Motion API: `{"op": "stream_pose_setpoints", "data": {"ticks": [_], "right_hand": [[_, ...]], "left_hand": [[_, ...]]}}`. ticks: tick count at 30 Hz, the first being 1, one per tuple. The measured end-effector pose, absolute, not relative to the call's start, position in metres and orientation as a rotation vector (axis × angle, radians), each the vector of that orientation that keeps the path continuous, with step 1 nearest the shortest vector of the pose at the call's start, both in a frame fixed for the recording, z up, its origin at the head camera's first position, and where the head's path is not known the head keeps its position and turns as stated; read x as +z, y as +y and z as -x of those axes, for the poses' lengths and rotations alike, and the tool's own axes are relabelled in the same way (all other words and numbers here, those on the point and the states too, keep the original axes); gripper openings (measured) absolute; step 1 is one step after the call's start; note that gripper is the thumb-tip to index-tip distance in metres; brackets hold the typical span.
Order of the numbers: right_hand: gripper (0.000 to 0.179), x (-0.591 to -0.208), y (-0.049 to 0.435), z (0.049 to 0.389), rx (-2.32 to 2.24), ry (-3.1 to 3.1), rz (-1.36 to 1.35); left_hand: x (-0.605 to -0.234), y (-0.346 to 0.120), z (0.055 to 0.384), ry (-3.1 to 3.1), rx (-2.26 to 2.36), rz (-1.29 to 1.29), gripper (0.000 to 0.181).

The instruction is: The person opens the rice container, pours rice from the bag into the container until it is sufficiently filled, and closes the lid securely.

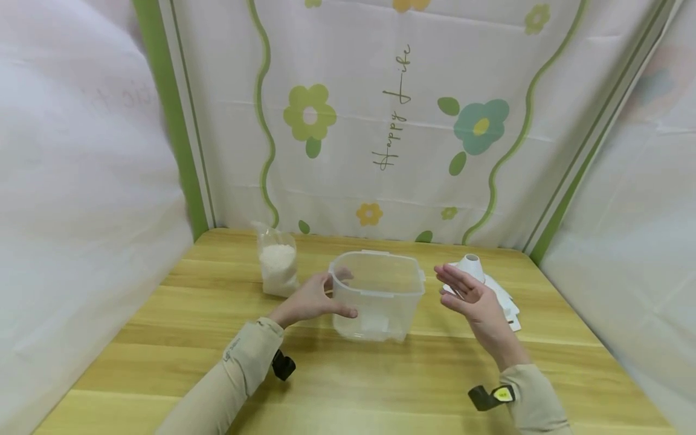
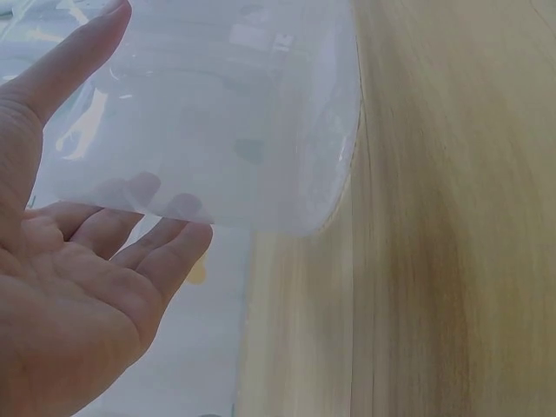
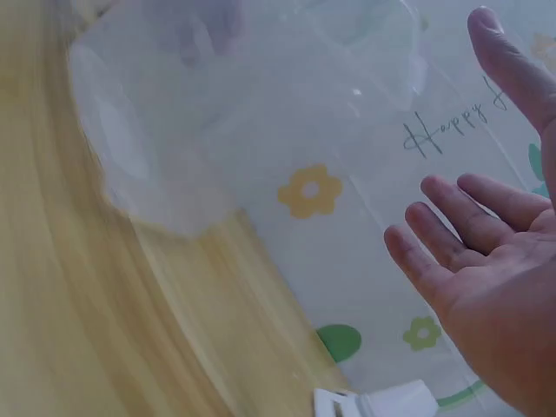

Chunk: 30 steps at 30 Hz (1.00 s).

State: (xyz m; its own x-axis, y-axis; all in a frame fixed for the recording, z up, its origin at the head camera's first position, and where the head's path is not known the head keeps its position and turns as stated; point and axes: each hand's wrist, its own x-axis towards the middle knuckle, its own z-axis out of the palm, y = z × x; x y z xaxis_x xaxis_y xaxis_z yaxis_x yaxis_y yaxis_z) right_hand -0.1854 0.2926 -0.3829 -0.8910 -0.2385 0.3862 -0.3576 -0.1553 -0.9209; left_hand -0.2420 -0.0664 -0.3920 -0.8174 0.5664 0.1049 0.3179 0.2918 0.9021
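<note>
A clear, open-topped plastic container point(image 1: 375, 314) stands on the wooden table in the middle of the head view. My left hand point(image 1: 315, 299) grips its left side, thumb along the near wall and fingers round behind. Through the translucent wall point(image 2: 243, 113) in the left wrist view, some fingertips show faintly. To the container's right, my right hand point(image 1: 475, 302) is held up apart from it, palm towards it and holding nothing. The right wrist view shows that hand's fingers point(image 3: 426, 261) spread loosely, with the thumb apart.
Left of the container stands a clear bag of white grains point(image 1: 279, 269). Behind my right hand lie white pieces, among them a cone-shaped part point(image 1: 470, 264) and flat panels point(image 1: 502, 293), partly hidden. A flower-printed curtain point(image 1: 353, 181) hangs along the table's back edge.
</note>
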Motion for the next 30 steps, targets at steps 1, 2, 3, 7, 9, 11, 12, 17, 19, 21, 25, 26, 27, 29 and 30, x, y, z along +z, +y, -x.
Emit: {"op": "stream_pose_setpoints", "data": {"ticks": [1,2,3,7,9,11,12,17,19,21,25,26,27,29,30], "right_hand": [[0.062,-0.386,0.287,0.185,2.237,-1.959,-0.707],[0.064,-0.389,0.282,0.184,2.253,-1.937,-0.707],[0.065,-0.392,0.277,0.184,2.27,-1.923,-0.694],[0.072,-0.403,0.259,0.183,2.328,-1.91,-0.613],[0.074,-0.407,0.253,0.183,2.339,-1.921,-0.565],[0.077,-0.411,0.248,0.184,2.346,-1.931,-0.525],[0.078,-0.412,0.246,0.184,2.35,-1.935,-0.503],[0.077,-0.417,0.236,0.188,2.361,-1.982,-0.438],[0.075,-0.417,0.233,0.189,2.364,-1.984,-0.443],[0.073,-0.417,0.232,0.189,2.372,-1.968,-0.455],[0.07,-0.417,0.231,0.188,2.366,-1.946,-0.473],[0.069,-0.417,0.231,0.188,2.365,-1.947,-0.473],[0.068,-0.417,0.232,0.188,2.364,-1.949,-0.471],[0.066,-0.417,0.233,0.188,2.367,-1.954,-0.465],[0.066,-0.417,0.234,0.187,2.365,-1.959,-0.46]], "left_hand": [[-0.391,-0.067,0.242,2.329,1.537,-0.812,0.093],[-0.391,-0.067,0.242,2.332,1.537,-0.81,0.093],[-0.391,-0.068,0.242,2.33,1.541,-0.813,0.092],[-0.39,-0.069,0.242,2.322,1.551,-0.8,0.091],[-0.39,-0.068,0.241,2.326,1.547,-0.796,0.09],[-0.39,-0.068,0.241,2.331,1.54,-0.8,0.087],[-0.39,-0.068,0.241,2.33,1.539,-0.803,0.086],[-0.39,-0.07,0.239,2.321,1.559,-0.796,0.089],[-0.39,-0.071,0.238,2.335,1.549,-0.785,0.089],[-0.389,-0.07,0.238,2.35,1.536,-0.786,0.089],[-0.388,-0.067,0.238,2.349,1.53,-0.78,0.085],[-0.387,-0.066,0.238,2.341,1.538,-0.78,0.085],[-0.387,-0.066,0.237,2.334,1.546,-0.78,0.086],[-0.387,-0.066,0.237,2.324,1.55,-0.779,0.087],[-0.387,-0.066,0.237,2.321,1.549,-0.786,0.088]]}}
